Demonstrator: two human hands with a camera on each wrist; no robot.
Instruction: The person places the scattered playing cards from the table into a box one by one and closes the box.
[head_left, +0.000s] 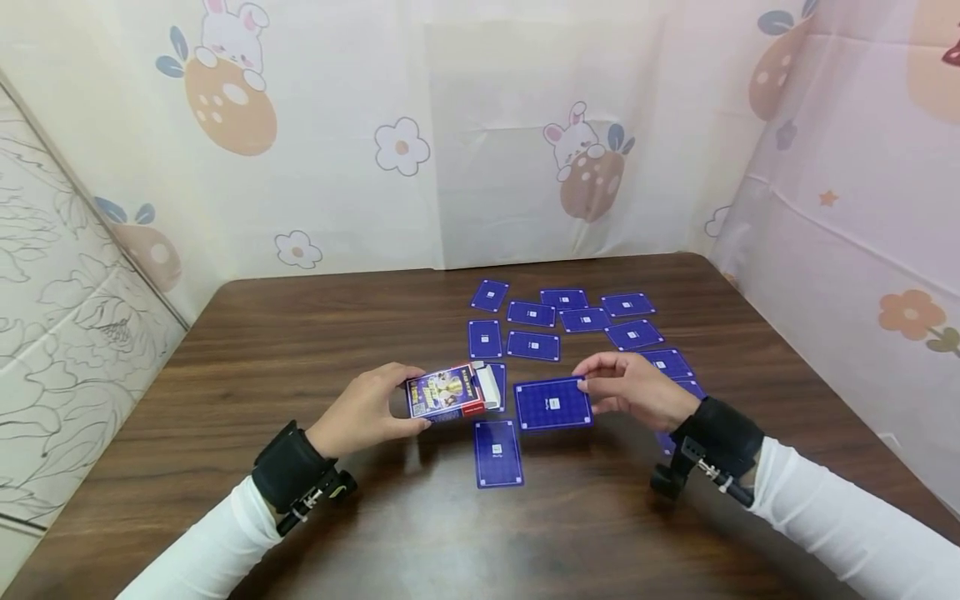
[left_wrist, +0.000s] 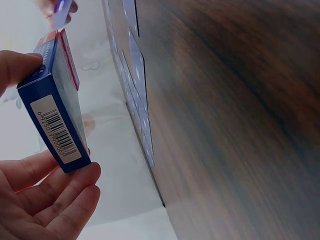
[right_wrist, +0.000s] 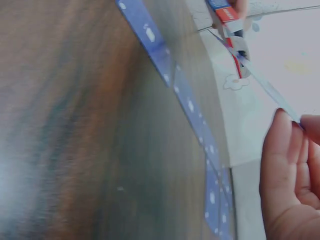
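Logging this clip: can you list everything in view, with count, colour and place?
Playing-card box: one, mostly blue with red, white flap out at one end, held above the table
Barcode label: one, white, on the box's end
Held card: one, blue-backed, raised beside the box
Table cards: at least thirteen, blue-backed, spread over the tabletop's middle and right
Table: one, dark brown wood grain, under the cards
Printed backdrop: sheet count unclear, pale with rabbits and flowers, behind and right
Floral panel: one, white with dark line drawing, left
Wrist straps: two, black, one per wrist
Sleeves: two, white, both forearms
Left hand: one, bare, gripping the box
Right hand: one, bare, pinching the held card
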